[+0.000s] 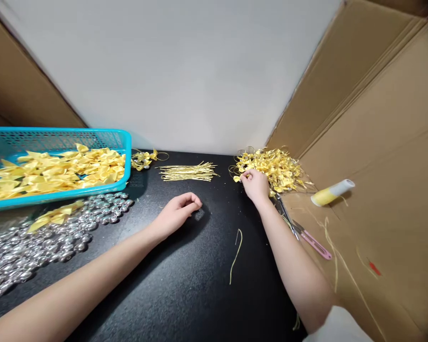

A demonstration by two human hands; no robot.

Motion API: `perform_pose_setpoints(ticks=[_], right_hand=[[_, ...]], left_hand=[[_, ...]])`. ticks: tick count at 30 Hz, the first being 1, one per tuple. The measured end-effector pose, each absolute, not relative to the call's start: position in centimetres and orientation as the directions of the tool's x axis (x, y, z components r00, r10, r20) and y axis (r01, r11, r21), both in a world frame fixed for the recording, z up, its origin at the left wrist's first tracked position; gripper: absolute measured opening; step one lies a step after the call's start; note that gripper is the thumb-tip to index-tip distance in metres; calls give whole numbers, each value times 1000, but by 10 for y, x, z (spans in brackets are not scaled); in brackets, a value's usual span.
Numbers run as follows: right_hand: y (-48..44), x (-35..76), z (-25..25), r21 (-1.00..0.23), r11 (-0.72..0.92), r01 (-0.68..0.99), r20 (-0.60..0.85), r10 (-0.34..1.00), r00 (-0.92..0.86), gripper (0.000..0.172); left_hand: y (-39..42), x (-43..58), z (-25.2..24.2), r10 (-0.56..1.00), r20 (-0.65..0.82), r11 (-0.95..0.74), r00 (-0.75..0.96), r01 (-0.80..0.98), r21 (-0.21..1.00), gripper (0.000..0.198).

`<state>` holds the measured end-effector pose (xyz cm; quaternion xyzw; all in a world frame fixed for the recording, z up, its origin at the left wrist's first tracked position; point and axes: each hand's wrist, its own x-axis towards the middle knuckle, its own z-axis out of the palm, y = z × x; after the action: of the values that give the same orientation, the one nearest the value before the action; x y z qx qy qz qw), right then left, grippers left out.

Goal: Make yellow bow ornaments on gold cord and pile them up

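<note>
My right hand (255, 184) is at the near left edge of a heap of yellow ribbon ornaments (281, 166) with cord loops. Its thumb and fingers pinch a small yellow ribbon ornament (237, 179). Over the black table, my left hand (181, 211) has its fingers curled in and the thumb near them, with nothing visible in the grip. Beyond it lies a bundle of gold cords (189, 172). One loose yellow cord (237, 256) rests on the table between my forearms.
A blue basket (127, 161) of yellow ribbon pieces stands at left, with many silver beads (57, 242) before it. A few ornaments (141, 160) lie beside it. At right are scissors (287, 216), a pink-handled cutter (316, 244), a thread spool (332, 192) and cardboard walls (385, 118).
</note>
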<state>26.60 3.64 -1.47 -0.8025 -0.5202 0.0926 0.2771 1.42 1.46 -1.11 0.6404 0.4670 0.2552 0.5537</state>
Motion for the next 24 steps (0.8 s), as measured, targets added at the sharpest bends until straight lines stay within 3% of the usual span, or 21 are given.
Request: perform_pose_setpoints(ticks=[5,12,15,20,24], right_hand=[[36,267,-18,-598,-194,777,151,925,348,33],[36,263,-11,-729,-88,679,157,944,291,6],[35,253,0,-820,-32,572,140,957,253,13],[20,212,15,-914,51,403,117,983,139,24],[1,179,20,-953,98,287,119,991,54,23]], left_hand=[[15,15,-12,883,-183,47,432,306,951,21],[16,14,-15,887,-167,45,431,278,960,18],[16,14,-15,893,-144,34,426,254,967,20],[7,16,-3,946,62,-149,319,258,955,35],[1,13,9,923,248,-364,295,455,812,25]])
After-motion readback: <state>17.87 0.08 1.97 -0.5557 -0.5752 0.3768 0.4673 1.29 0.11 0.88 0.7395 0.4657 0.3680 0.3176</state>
